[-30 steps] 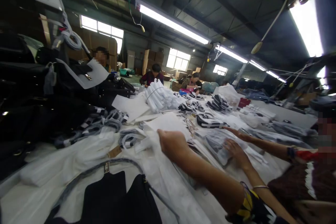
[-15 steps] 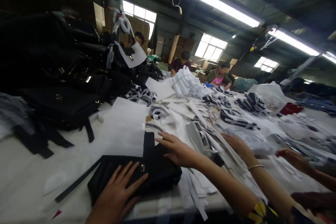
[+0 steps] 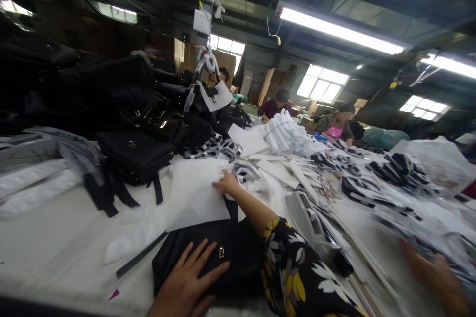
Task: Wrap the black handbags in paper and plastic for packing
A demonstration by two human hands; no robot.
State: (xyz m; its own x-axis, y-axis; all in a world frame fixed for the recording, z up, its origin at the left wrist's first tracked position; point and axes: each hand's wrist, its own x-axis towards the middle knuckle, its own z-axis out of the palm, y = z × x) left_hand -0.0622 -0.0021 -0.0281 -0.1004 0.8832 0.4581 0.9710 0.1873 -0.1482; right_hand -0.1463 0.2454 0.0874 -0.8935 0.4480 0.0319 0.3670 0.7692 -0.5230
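A black bag with a small gold clasp lies flat at the table's front edge. My left hand rests on it with the fingers spread, just left of the clasp. Behind the bag, a thin white sheet lies on the table. My right hand reaches across to this sheet's right edge, its fingers drawn together on it. My floral sleeve covers part of the bag's right side. A dark strap extends to the left from the bag.
Black bags are piled at the left. A grey tape dispenser stands right of my right arm among white strips. Another person's hand is at the lower right. A bundle of white rolls lies farther back, near co-workers.
My right hand has left the bag's right side and moved forward to the white sheet's edge. My left hand stays on the bag. The view has turned left.
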